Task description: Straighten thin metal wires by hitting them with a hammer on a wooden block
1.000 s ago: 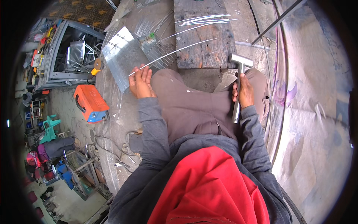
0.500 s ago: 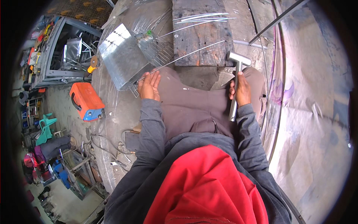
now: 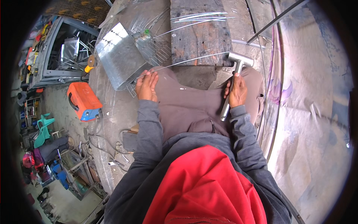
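Note:
A thin metal rod (image 3: pixel 186 60) runs from my left hand (image 3: pixel 147 87), closed round its near end, toward the right. Its far end lies over the front part of a scorched wooden board (image 3: pixel 201 41), close to the hammer head. My right hand (image 3: pixel 237 89) grips the handle of a metal hammer (image 3: pixel 240 59), its head pointing away from me above my right thigh. Several more thin rods (image 3: pixel 201 16) lie across the far part of the board. Left of the board, a folded sheet-metal box (image 3: pixel 121 56) stands tilted beside a wire grid (image 3: pixel 160 56).
An orange and blue machine (image 3: pixel 85 100) with a black handle sits at the left. Beyond it stands a metal-framed bin (image 3: pixel 56 72) of scrap. A diagonal metal bar (image 3: pixel 276 20) crosses the upper right, near a hanging sheet (image 3: pixel 305 112). Cables (image 3: pixel 102 149) lie at lower left.
The rod's far end has swung toward me and now reaches the hammer head. My right hand and the hammer have shifted slightly left, the handle more tilted.

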`<state>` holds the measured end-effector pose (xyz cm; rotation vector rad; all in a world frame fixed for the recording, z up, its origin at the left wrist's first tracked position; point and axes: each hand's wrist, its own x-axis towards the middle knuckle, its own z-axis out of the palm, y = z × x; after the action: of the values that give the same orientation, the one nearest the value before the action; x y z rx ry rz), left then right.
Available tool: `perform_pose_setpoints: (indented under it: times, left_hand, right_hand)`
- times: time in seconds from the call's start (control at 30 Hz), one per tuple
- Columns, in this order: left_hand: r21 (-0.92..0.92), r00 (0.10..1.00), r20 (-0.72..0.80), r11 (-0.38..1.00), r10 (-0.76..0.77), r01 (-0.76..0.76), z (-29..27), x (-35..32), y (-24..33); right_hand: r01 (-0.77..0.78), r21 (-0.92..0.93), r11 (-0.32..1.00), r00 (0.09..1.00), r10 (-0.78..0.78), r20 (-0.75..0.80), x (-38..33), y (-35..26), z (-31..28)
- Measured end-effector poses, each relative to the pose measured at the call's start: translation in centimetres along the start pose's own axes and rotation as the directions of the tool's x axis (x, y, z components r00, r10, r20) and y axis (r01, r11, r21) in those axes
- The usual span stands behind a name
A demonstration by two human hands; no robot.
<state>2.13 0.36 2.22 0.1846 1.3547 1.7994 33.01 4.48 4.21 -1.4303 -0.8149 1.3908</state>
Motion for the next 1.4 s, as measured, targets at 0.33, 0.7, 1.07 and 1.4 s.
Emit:
perform_pose_setpoints:
  times: [0.33,0.7,1.07,1.4]
  left_hand:
    - [0.02,1.0,-0.025,1.0,0.003,-0.003,0.4,0.1,-0.4]
    - [0.112,0.994,-0.106,0.994,0.027,-0.015,1.4,0.2,-0.5]
    - [0.172,0.989,-0.137,0.984,0.064,-0.04,1.4,0.5,-0.9]
    - [0.15,0.989,-0.139,0.988,0.054,-0.033,1.2,0.8,-1.0]
  right_hand:
    - [0.141,-0.293,0.946,0.987,-0.158,-0.035,-0.8,0.5,0.0]
    - [0.188,-0.429,0.884,0.982,-0.181,0.057,0.2,1.4,-0.2]
    - [0.341,-0.359,0.869,0.94,-0.326,0.103,0.8,-3.2,0.9]
    - [0.294,-0.659,0.693,0.951,-0.284,0.125,3.5,-4.0,0.4]
